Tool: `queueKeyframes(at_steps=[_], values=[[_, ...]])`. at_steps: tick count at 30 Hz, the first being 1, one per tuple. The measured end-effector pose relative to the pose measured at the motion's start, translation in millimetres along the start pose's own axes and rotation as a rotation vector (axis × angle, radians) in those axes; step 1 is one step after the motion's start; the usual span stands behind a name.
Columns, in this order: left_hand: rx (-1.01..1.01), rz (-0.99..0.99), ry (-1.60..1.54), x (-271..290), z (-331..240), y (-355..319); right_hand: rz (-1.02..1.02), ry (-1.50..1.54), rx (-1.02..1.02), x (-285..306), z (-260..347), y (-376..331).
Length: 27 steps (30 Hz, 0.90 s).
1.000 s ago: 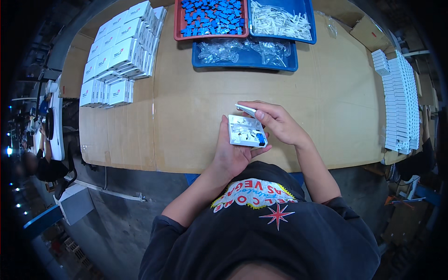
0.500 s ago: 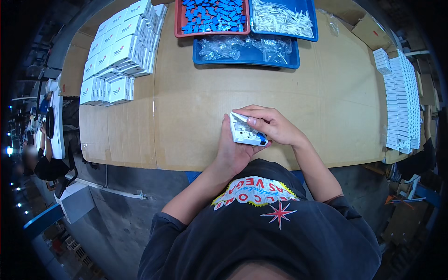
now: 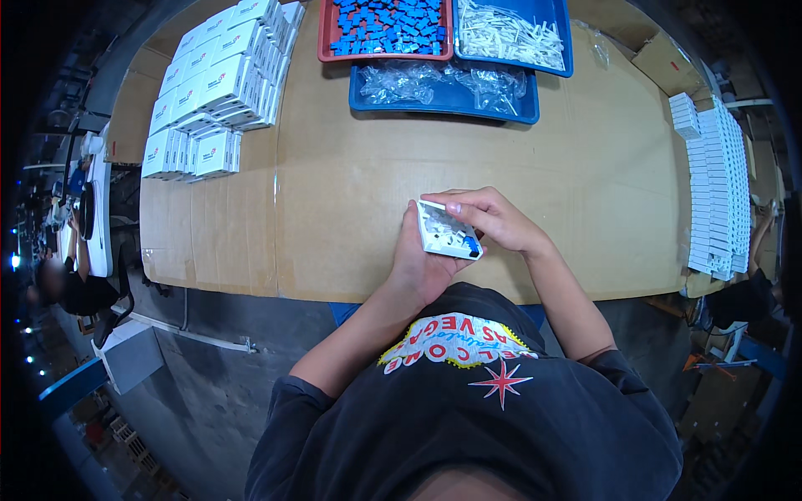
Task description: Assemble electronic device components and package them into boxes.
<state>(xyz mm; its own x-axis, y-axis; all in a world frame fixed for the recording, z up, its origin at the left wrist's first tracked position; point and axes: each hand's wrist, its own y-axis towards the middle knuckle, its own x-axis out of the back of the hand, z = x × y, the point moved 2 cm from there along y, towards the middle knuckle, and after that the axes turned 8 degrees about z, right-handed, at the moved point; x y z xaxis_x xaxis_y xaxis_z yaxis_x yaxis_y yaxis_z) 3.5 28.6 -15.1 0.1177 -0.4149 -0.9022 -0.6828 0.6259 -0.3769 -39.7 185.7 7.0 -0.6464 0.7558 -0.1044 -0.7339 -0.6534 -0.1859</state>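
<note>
Near the table's front edge, a small white box (image 3: 448, 245) is held tilted in front of my shirt. Through its open or clear top show small white pieces and a blue piece (image 3: 473, 246) at its near right corner. My left hand (image 3: 420, 260) grips the box from the left and below, palm up, with some fingers hidden under it. Across its far right side lies my right hand (image 3: 499, 219), thumb on the top and fingers curled along the far edge. A greyish, see-through patch shows beside that thumb; whether it is film or a lid is unclear.
Stacked white boxes (image 3: 205, 79) stand at the far left of the cardboard-covered table (image 3: 351, 184). At the back are a red tray (image 3: 386, 58) of blue pieces, a blue tray (image 3: 571, 58) of white sticks and another blue tray (image 3: 443, 113) of clear bags. White boxes (image 3: 710, 184) line the right.
My right thumb has shifted slightly toward the far edge of the box. The white strip that stood up at the far edge now lies flatter, and the box has turned a little.
</note>
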Motion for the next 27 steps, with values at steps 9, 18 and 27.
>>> queueKeyframes(at_steps=[9, 18, 27], values=[[0.012, 0.001, -0.053, -2, -3, 0, -0.024, -0.019, -0.101, -3, 14, 0], [0.018, -0.002, -0.04, 11, -2, 2, -0.009, -0.098, -0.105, -4, -7, 9], [0.02, -0.143, -0.047, 6, -6, 1, 0.026, -0.029, -0.152, -11, -2, 9]])
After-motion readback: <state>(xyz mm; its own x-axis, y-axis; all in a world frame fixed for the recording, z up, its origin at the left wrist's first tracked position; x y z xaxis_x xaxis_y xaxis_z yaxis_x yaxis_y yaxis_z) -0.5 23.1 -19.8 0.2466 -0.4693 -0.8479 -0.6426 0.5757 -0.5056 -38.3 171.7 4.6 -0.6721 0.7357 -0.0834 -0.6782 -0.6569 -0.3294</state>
